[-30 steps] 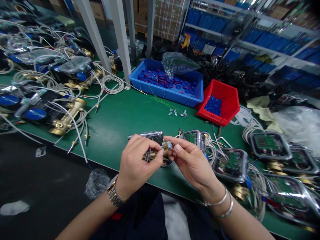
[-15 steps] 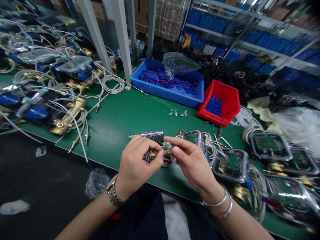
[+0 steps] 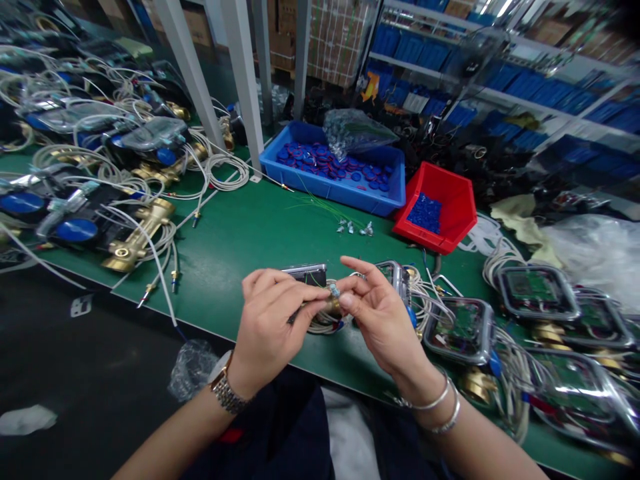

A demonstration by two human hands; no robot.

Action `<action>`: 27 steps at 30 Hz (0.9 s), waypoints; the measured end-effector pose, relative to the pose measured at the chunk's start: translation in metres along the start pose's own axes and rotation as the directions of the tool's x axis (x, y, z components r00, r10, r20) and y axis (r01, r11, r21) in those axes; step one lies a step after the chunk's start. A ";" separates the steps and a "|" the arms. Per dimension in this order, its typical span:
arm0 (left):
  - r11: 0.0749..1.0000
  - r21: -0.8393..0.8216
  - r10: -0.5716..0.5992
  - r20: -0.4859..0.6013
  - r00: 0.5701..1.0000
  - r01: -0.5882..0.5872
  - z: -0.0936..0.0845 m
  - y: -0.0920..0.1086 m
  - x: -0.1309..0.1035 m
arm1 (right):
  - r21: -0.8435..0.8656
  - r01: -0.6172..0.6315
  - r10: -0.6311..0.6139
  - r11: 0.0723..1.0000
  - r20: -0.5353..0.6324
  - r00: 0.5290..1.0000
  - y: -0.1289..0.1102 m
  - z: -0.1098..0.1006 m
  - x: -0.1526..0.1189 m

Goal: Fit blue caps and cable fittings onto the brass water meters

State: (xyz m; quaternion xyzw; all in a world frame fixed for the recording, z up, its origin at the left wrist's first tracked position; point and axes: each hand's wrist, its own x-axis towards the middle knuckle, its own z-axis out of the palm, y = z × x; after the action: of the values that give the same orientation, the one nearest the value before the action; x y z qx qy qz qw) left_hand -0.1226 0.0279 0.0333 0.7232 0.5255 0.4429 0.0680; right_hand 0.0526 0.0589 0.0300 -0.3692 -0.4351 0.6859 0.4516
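My right hand (image 3: 377,313) pinches a small clear-blue wire seal (image 3: 334,291) between thumb and a fingertip, with the index finger raised. Its thin green wire (image 3: 316,281) runs to my left hand (image 3: 277,313), whose fingers are pressed together at the seal's left side. Something dark and narrow, perhaps a tool, shows under the left palm, mostly hidden. Directly beneath both hands lies a meter with a brass body (image 3: 333,305), a grey-edged dark housing (image 3: 305,272) and coiled white cable. My hands cover most of it.
Loose seals (image 3: 367,229) with green wires lie beyond my hands. Behind them stand a blue bin (image 3: 333,193) of blue discs and a red bin (image 3: 450,230) of small blue parts. Cabled meters crowd the left (image 3: 75,230) and right (image 3: 463,327) of the green bench (image 3: 215,260).
My left fingers have straightened and moved closer to the seal; the dark narrow thing under them shows less. My right index finger has lifted away from the seal.
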 end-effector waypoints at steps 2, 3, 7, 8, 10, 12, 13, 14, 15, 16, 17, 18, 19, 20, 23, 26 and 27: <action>0.995 0.103 0.012 -0.008 1.000 -0.011 -0.001 0.000 0.000 | -0.131 0.053 -0.051 0.990 0.017 0.999 -0.002 0.004 0.000; 0.988 0.153 0.030 0.010 1.000 -0.031 -0.002 0.000 0.000 | -0.218 0.088 -0.084 0.972 0.027 0.996 -0.003 0.005 0.000; 0.960 0.273 0.051 0.047 0.998 -0.062 -0.008 0.001 0.001 | -0.607 0.325 -0.296 0.725 0.151 0.943 -0.006 0.009 0.001; 0.959 0.278 0.040 0.020 0.999 -0.044 -0.010 0.001 0.001 | -0.699 0.404 -0.353 0.590 0.227 0.908 -0.007 0.009 0.001; 0.963 0.268 0.026 -0.042 0.999 -0.014 -0.013 0.001 0.001 | -0.824 0.522 -0.398 0.221 0.413 0.819 -0.010 0.007 0.002; 0.972 0.237 0.024 -0.053 0.998 -0.011 -0.017 0.000 0.001 | -0.820 0.556 -0.351 -0.134 0.564 0.747 -0.014 0.006 0.003; 0.976 0.219 0.022 -0.034 0.999 -0.014 -0.018 -0.001 0.001 | -0.794 0.554 -0.322 -0.251 0.608 0.725 -0.017 0.006 0.004; 0.979 0.202 0.019 0.000 1.000 -0.019 -0.019 -0.002 0.000 | -0.772 0.546 -0.306 -0.325 0.633 0.711 -0.019 0.006 0.004; 0.982 0.188 0.018 0.041 0.999 -0.025 -0.021 -0.003 0.000 | -0.757 0.541 -0.300 -0.367 0.646 0.702 -0.022 0.006 0.005; 0.983 0.181 0.017 0.082 0.996 -0.031 -0.022 -0.004 -0.001 | -0.750 0.537 -0.293 -0.387 0.652 0.699 -0.024 0.007 0.005; 0.982 0.183 0.017 0.116 0.993 -0.039 -0.022 -0.004 -0.001 | -0.745 0.540 -0.281 -0.392 0.656 0.701 -0.026 0.009 0.005; 0.979 0.197 0.020 0.134 0.991 -0.047 -0.023 -0.004 -0.002 | -0.743 0.547 -0.267 -0.385 0.657 0.705 -0.028 0.011 0.005; 0.974 0.221 0.025 0.130 0.991 -0.053 -0.023 -0.003 -0.003 | -0.750 0.556 -0.256 -0.359 0.652 0.714 -0.028 0.013 0.005; 0.965 0.256 0.032 0.103 0.994 -0.058 -0.023 -0.001 -0.004 | -0.769 0.562 -0.253 -0.304 0.634 0.731 -0.028 0.015 0.005; 0.926 0.372 0.078 -0.019 0.997 -0.065 -0.021 0.003 -0.006 | -0.857 0.514 -0.250 0.029 0.492 0.834 -0.024 0.022 0.006; 0.914 0.401 0.078 -0.033 0.996 -0.058 -0.022 0.004 -0.006 | -0.870 0.460 -0.260 0.176 0.410 0.874 -0.020 0.026 0.006; 0.918 0.394 0.065 -0.016 0.998 -0.054 -0.023 0.003 -0.006 | -0.871 0.476 -0.302 0.124 0.424 0.854 -0.019 0.027 0.006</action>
State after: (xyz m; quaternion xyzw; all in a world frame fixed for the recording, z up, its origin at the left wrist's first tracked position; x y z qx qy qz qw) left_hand -0.1369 0.0135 0.0459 0.7312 0.5825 0.3406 -0.0996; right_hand 0.0321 0.0619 0.0561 -0.3878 -0.8704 0.1559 0.2601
